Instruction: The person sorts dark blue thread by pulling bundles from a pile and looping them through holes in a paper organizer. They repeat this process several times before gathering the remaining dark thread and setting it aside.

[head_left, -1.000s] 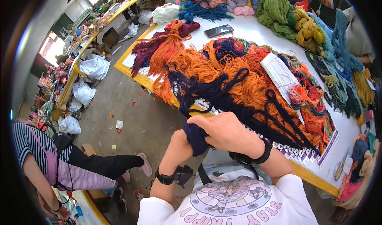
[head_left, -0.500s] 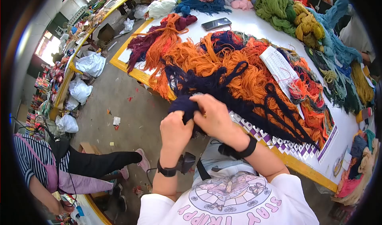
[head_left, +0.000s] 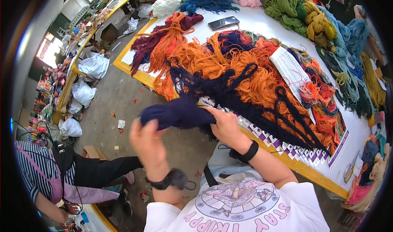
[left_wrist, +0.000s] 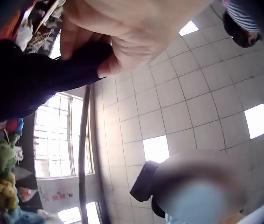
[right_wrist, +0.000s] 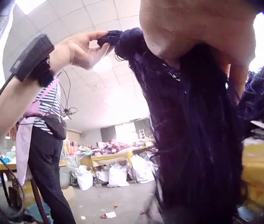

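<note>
A dark navy hank of yarn [head_left: 176,114] stretches between both hands in front of the table edge. My left hand [head_left: 149,150], blurred in the head view, holds its left end; the left wrist view shows thumb and fingers pinching the dark yarn [left_wrist: 38,77]. At the other end, my right hand [head_left: 226,127] grips the hank. Long loose strands [right_wrist: 195,140] hang below the right hand [right_wrist: 192,28] in the right wrist view. More navy yarn [head_left: 200,82] lies just beyond, over a heap of orange yarn [head_left: 245,88] on the white table [head_left: 180,37].
A printed sheet [head_left: 290,72] and a phone [head_left: 223,23] lie on the table. Green yarn [head_left: 285,10] and blue yarn [head_left: 356,35] are piled along its far side. To the left stands a person in a striped shirt [head_left: 30,162], with white bags [head_left: 84,93] behind.
The hands were close together around the bundled navy yarn and shifted forward. Since then the left hand has swung left, drawing the hank out lengthwise between them.
</note>
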Demonstrator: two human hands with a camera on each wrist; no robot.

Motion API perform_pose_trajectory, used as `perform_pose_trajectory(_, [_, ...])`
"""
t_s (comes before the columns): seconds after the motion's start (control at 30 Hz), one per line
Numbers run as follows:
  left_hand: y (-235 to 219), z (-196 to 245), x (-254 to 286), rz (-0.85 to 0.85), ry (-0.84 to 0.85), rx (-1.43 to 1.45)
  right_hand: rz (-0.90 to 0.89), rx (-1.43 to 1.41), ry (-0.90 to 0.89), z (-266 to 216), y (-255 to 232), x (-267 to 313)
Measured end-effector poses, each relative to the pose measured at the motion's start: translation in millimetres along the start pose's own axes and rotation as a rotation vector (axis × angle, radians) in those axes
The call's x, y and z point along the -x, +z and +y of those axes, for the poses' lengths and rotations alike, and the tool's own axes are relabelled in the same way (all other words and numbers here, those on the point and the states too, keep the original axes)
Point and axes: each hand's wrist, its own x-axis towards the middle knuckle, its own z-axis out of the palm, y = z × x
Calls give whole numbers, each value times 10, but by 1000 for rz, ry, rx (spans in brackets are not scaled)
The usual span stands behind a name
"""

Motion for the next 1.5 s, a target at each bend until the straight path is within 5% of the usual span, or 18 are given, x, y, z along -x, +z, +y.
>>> perform_pose_trajectory(0.1, [-163, 247, -254, -73, 214, 138, -170, -121, -98, -104, -194, -107])
perform_pose_trajectory(0.2, [-180, 620, -759, 17, 347, 221, -3, -587, -212, -111, -319, -193])
perform_pose_trajectory(0.3, [-41, 1027, -1448, 95, 500, 182, -9, -592, 154, 194, -512, -177])
perform_pose_trajectory(0.4, [139, 1209, -2159, -91, 439, 162, 44, -613, 362, 686, -415, -75])
perform_pose_trajectory(0.57, [851, 909, -3465, 105, 453, 114, 42, -405, 303, 788, -350, 2])
perform_pose_trajectory(0.67, [1263, 428, -4166, -6, 522, -96, 78, -394, 316, 767, -355, -34])
perform_pose_trajectory(0.73, [1148, -21, -4884, -137, 159, -479, 67, -417, 334, 769, -370, -44])
perform_pose_trajectory(0.8, [1268, -387, -4410, -244, 42, -814, 101, -447, 290, 806, -337, -32])
perform_pose_trajectory(0.87, [1170, -1041, -4271, -444, 118, -764, 24, -594, 375, 810, -432, -18])
perform_pose_trajectory(0.97, [1223, -1135, -2549, -869, -26, -656, -20, -952, 538, 753, -769, 29])
perform_pose_trajectory(1.0, [1056, -1249, -2220, -944, 75, -690, 9, -963, 521, 750, -906, 99])
perform_pose_trajectory(1.03, [1016, -1114, -1773, -991, -107, -673, -23, -904, 558, 721, -1093, 194])
perform_pose_trajectory(1.07, [847, -1134, -1509, -1124, -91, -659, -56, -844, 593, 692, -1268, 306])
perform_pose_trajectory(1.2, [501, -905, -728, -1741, -346, -644, -718, -90, 265, 639, -1307, 649])
perform_pose_trajectory(1.27, [508, -905, -454, -1688, -393, -646, -923, 107, 255, 461, -1143, 434])
perform_pose_trajectory(1.33, [472, -928, -214, -1618, -272, -728, -333, 187, -127, 674, -870, 332])
perform_pose_trajectory(1.4, [463, -996, -65, -1519, 35, -879, -37, 227, -115, 877, -935, -85])
perform_pose_trajectory(1.5, [452, -1056, 82, -1203, 140, -1035, 261, 105, 65, 1093, -1132, -306])
